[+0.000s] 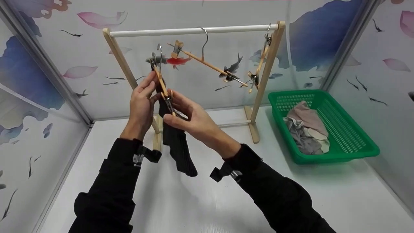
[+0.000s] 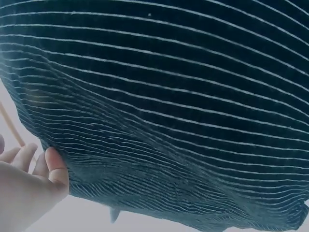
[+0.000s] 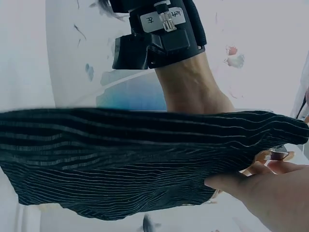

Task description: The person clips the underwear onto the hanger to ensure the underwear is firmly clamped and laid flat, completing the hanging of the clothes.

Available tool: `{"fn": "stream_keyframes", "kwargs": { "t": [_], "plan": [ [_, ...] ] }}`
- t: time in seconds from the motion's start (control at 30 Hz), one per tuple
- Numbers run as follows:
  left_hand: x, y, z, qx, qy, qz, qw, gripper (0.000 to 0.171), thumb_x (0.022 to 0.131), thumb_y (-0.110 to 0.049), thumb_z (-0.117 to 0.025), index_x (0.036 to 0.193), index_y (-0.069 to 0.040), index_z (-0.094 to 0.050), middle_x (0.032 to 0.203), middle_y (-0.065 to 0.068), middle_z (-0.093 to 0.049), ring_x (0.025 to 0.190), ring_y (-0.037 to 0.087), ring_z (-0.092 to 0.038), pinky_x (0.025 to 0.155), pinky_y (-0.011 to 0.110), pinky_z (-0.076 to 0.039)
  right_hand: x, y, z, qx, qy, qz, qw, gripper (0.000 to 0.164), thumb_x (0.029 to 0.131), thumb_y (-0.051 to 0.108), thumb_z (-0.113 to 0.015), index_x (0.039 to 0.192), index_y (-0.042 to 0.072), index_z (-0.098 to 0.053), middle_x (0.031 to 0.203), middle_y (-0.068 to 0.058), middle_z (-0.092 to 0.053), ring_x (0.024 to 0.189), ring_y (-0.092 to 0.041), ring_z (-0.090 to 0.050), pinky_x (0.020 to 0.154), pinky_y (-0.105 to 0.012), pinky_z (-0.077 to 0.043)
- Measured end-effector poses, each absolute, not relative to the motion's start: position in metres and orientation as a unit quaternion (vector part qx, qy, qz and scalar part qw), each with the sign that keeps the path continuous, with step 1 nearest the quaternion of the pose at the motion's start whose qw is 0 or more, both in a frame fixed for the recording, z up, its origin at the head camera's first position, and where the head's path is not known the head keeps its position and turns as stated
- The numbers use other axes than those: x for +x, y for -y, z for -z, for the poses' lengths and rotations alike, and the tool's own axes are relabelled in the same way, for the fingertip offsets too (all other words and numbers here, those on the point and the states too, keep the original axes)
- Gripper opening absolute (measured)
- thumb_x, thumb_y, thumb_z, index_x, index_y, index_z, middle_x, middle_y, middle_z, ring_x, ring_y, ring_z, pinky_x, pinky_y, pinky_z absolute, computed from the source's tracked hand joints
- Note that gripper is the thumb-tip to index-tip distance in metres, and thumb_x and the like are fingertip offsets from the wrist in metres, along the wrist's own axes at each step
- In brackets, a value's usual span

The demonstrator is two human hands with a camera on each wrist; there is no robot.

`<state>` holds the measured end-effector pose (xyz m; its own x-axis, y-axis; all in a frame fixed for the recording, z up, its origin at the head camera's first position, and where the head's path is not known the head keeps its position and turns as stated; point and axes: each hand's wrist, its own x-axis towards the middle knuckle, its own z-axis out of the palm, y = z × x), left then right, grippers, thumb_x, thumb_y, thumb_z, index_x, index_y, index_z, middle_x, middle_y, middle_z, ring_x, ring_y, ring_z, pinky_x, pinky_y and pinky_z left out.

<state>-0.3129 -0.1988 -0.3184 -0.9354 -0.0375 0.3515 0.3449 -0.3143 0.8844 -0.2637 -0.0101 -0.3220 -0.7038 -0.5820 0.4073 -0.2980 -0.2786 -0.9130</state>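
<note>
A wooden clip hanger (image 1: 160,81) is held between both hands, turned nearly end-on. Dark ribbed cloth with thin pale stripes (image 1: 180,152) hangs from it; its kind of garment is unclear. My left hand (image 1: 141,98) grips the hanger toward its far end, and in the left wrist view its fingers (image 2: 54,162) are at the cloth's edge. With thumb and fingers, my right hand (image 1: 194,119) pinches the near metal clip (image 1: 168,98). In the right wrist view the right thumb (image 3: 224,183) lies against the striped cloth. Part of the left hand is hidden behind the cloth there.
A wooden rack with a white rail (image 1: 155,31) stands behind the hands. Two more clip hangers hang from it, one mid-rail (image 1: 207,64) and one at the right post (image 1: 262,61). To the right, a green basket (image 1: 352,129) holds crumpled pink, grey and cream cloths (image 1: 307,124).
</note>
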Motion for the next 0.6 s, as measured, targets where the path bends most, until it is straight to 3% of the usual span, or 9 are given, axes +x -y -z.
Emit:
{"fn": "stream_keyframes", "kwargs": {
  "t": [0.13, 0.23, 0.4, 0.6],
  "plan": [
    [-0.318, 0.209, 0.302, -0.139, 0.577, 0.794, 0.128, 0.050, 0.113, -0.022, -0.030, 0.158, -0.001, -0.030, 0.160, 0.011, -0.037, 0.146, 0.017, -0.037, 0.117, 0.042, -0.027, -0.269, 0.026, 0.308, -0.380, -0.587, 0.709, 0.091, 0.082, 0.095, 0.025, -0.072, 0.160, 0.006, -0.026, 0.156, -0.010, -0.043, 0.142, -0.017, -0.041, 0.109, -0.035, -0.042],
    [-0.321, 0.216, 0.291, -0.137, 0.578, 0.794, 0.127, 0.056, 0.113, -0.033, -0.023, 0.159, -0.003, -0.029, 0.162, 0.009, -0.036, 0.147, 0.015, -0.033, 0.119, 0.041, -0.020, -0.273, 0.037, 0.297, -0.385, -0.577, 0.713, 0.096, 0.077, 0.096, 0.014, -0.068, 0.160, 0.006, -0.027, 0.156, -0.009, -0.043, 0.139, -0.015, -0.045, 0.108, -0.035, -0.044],
    [-0.327, 0.226, 0.278, -0.115, 0.583, 0.796, 0.119, 0.061, 0.111, -0.042, -0.017, 0.159, -0.006, -0.029, 0.162, 0.006, -0.035, 0.147, 0.011, -0.032, 0.120, 0.036, -0.018, -0.279, 0.052, 0.282, -0.371, -0.562, 0.729, 0.123, 0.074, 0.098, 0.010, -0.065, 0.161, 0.009, -0.026, 0.157, -0.004, -0.042, 0.136, -0.012, -0.047, 0.105, -0.031, -0.046],
    [-0.331, 0.239, 0.278, -0.128, 0.574, 0.802, 0.102, 0.063, 0.111, -0.043, -0.014, 0.163, -0.008, -0.014, 0.167, 0.001, -0.022, 0.151, 0.009, -0.020, 0.119, 0.025, -0.017, -0.285, 0.069, 0.272, -0.371, -0.568, 0.722, 0.137, 0.074, 0.099, 0.013, -0.064, 0.162, 0.012, -0.024, 0.161, 0.000, -0.036, 0.140, -0.016, -0.043, 0.105, -0.026, -0.044]
  ]
}}
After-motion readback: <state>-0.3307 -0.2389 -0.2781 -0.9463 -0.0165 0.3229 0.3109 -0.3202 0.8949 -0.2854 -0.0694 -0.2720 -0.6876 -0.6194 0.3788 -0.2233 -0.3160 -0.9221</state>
